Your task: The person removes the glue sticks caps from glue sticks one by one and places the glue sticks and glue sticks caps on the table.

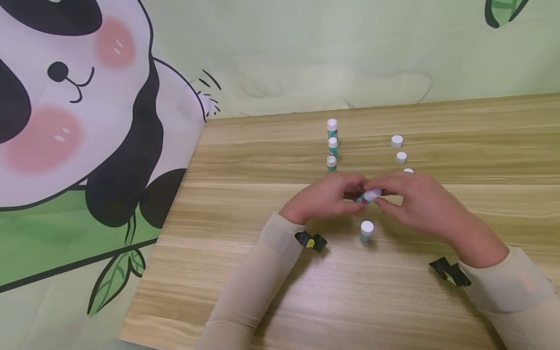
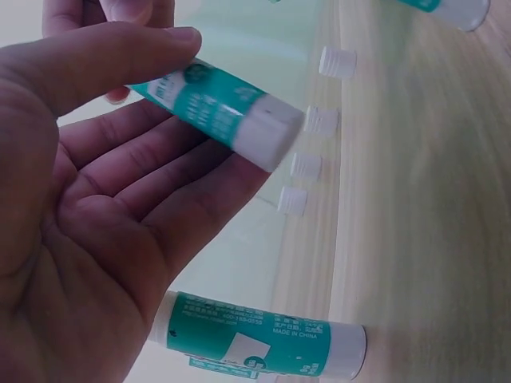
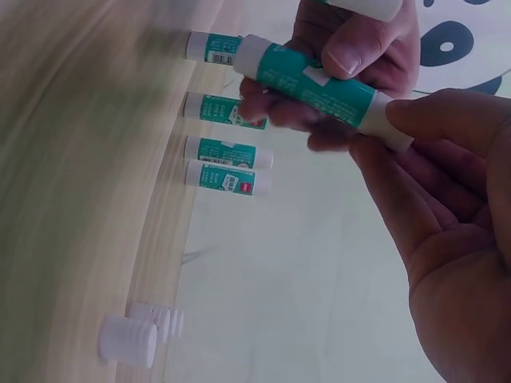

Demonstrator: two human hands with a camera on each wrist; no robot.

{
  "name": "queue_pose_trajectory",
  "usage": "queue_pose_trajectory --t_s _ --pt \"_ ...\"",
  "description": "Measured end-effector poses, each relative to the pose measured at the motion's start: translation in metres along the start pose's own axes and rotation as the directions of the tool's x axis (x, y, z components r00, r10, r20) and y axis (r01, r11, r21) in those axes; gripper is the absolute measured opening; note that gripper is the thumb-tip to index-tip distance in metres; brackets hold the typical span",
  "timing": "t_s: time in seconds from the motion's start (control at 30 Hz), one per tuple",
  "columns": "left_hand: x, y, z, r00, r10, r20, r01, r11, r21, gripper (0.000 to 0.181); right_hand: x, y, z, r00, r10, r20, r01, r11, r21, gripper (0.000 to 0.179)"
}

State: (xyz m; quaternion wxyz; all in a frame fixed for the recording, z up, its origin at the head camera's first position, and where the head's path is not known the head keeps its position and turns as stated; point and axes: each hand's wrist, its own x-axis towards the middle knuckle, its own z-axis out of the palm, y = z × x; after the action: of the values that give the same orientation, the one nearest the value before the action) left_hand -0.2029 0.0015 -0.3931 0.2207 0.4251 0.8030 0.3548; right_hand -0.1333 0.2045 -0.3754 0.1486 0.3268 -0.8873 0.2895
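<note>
You are holding the glue stick [image 1: 370, 196] between your fingers: your left hand [image 1: 328, 197] is pinching its teal barrel, your right hand [image 1: 417, 204] its white end, and its long axis is slanting from left fingers to right, neither hand being nearer.

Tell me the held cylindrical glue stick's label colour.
Teal-green label, clearest in the right wrist view.
</note>
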Motion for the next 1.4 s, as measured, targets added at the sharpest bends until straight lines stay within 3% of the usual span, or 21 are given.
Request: queue_pose_trajectory --t_s 0.4,0.67,0.97,1.4 --pt "-0.002 0.001 -0.003 0.999 -0.003 -0.039 0.008 0.992 0.128 0.023 0.000 0.001 -0.001 0.999 0.021 -0.048 -0.020 1.000 0.020 0.029" --pt "-0.003 0.002 -0.004 0.999 0.020 -0.036 -0.015 0.988 0.151 0.022 0.000 0.000 -0.002 0.998 0.037 -0.055 -0.036 0.999 0.017 0.027" --pt "-0.004 0.007 -0.006 0.999 -0.005 -0.033 0.011 0.984 0.178 0.023 -0.001 0.000 -0.003 0.997 0.054 -0.063 -0.052 0.998 0.023 0.029" --pt "-0.010 0.013 -0.010 0.998 0.001 -0.062 0.009 0.988 0.154 0.022 -0.001 -0.002 -0.005 0.994 0.050 -0.099 -0.042 0.996 0.081 0.032"
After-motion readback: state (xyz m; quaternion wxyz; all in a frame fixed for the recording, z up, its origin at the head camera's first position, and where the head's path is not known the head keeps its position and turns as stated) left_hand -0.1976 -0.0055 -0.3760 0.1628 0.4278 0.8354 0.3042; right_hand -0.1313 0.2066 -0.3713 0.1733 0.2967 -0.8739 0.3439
